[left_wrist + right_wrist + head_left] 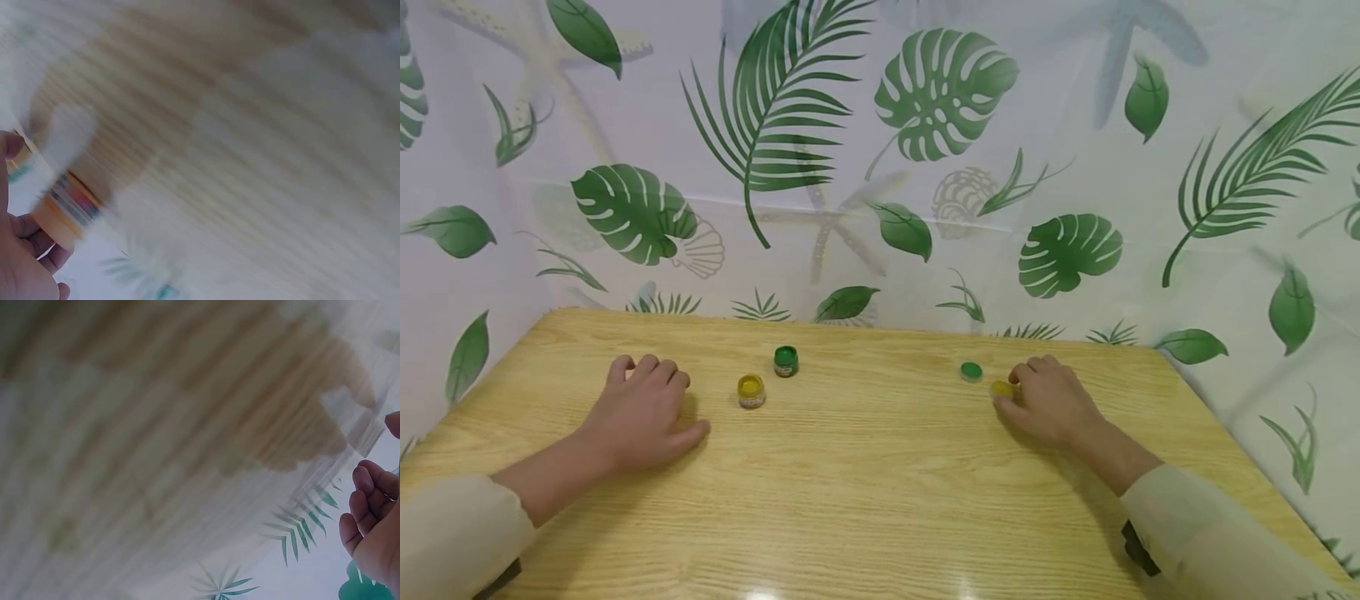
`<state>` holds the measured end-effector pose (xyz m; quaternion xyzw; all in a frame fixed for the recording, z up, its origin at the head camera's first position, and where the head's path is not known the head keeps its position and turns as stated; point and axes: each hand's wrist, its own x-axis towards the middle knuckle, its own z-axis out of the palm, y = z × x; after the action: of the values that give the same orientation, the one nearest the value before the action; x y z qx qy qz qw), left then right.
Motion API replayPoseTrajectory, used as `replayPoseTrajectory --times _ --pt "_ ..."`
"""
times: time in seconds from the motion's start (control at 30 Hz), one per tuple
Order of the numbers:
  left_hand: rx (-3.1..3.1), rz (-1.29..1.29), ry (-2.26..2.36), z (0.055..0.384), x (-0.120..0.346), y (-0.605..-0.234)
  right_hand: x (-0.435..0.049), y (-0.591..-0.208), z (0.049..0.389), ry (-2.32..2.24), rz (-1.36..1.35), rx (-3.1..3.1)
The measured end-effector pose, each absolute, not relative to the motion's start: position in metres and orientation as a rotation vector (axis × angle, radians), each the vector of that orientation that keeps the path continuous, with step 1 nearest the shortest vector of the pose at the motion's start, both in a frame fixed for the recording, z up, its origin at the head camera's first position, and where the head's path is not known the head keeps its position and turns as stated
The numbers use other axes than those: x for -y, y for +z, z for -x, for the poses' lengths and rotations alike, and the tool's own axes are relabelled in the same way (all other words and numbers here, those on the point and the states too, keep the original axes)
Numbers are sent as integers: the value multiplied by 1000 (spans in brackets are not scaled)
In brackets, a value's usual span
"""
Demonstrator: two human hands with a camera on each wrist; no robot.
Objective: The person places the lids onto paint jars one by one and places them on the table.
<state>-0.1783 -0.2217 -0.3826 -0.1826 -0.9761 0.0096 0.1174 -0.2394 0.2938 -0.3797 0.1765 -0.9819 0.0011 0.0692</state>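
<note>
table [850, 500]: left hand [640, 417] grips labelled orange jar [62, 215], right hand [1054, 404] partly hides yellow lid [1001, 389], hold unclear; green lid [971, 371], yellow jar [751, 393], green jar [786, 362] nearby

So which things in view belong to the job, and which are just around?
Likely in the job:
yellow jar, lidless, beside the left hand
green jar, lidless
yellow lid, at the fingertips of the right hand
green lid

Likely just setting:
wood-grain table
leaf-print cloth behind it
</note>
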Motion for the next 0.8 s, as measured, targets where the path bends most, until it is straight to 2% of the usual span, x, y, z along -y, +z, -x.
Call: replayPoseTrajectory --times 0.37,0.8 --pt "2854 513 -57 202 176 -386 -293 -384 240 14 -548 2945" --pt "2915 541 -142 216 165 -388 -292 -389 241 2 -563 2926"
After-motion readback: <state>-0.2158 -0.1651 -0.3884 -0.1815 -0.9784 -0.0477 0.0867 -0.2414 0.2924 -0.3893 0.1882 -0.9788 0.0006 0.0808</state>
